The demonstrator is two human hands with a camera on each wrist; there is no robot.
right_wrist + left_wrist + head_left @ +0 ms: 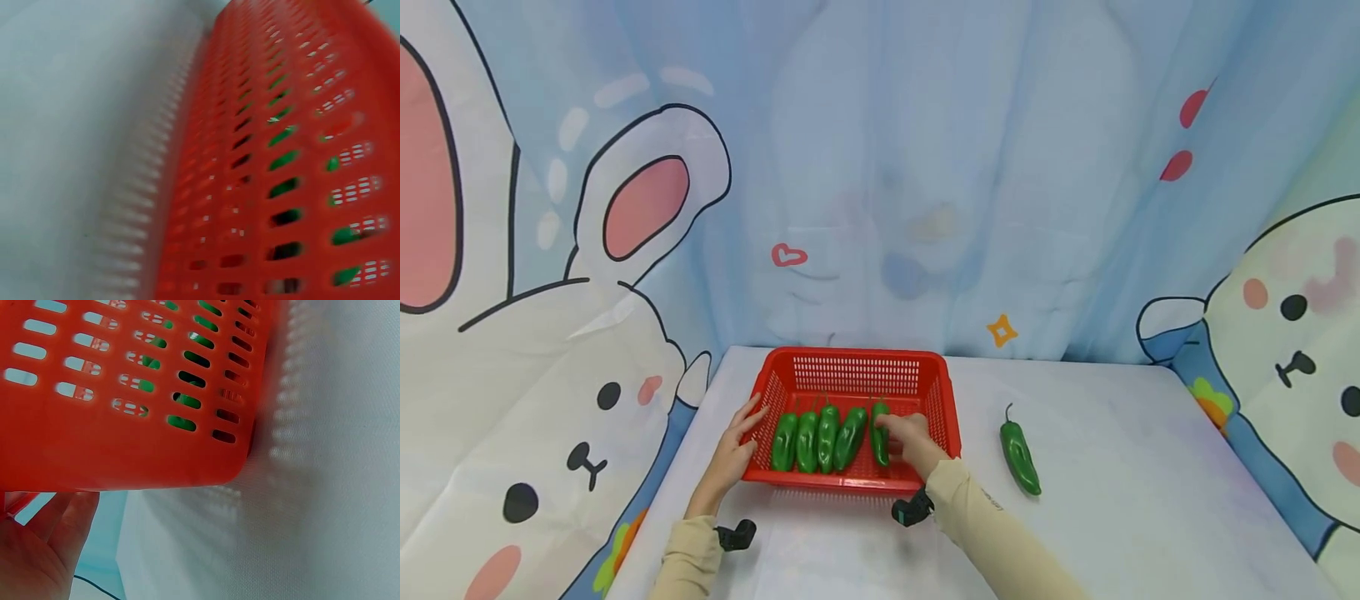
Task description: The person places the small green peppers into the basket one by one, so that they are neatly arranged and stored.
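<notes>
A red plastic basket (857, 354) with slotted walls stands on the table, with several green chili peppers (827, 437) side by side in its left and middle part. Inside it, my right hand (913, 442) pinches another green chili pepper (880, 435), just right of that row. My left hand (728, 458) rests against the basket's left rim with fingers extended. In the left wrist view, fingers of the left hand (47, 550) reach up to the basket's edge (119, 469). The right wrist view has only the basket's wall (250, 169), with green showing through the slots; the right hand is hidden there.
One more green chili pepper (1019, 457) lies on the white tabletop (1112, 467), right of the basket. Behind the table hangs a blue curtain (880, 167) printed with cartoon rabbits. A black wrist camera (913, 507) hangs under the right wrist near the basket's front edge.
</notes>
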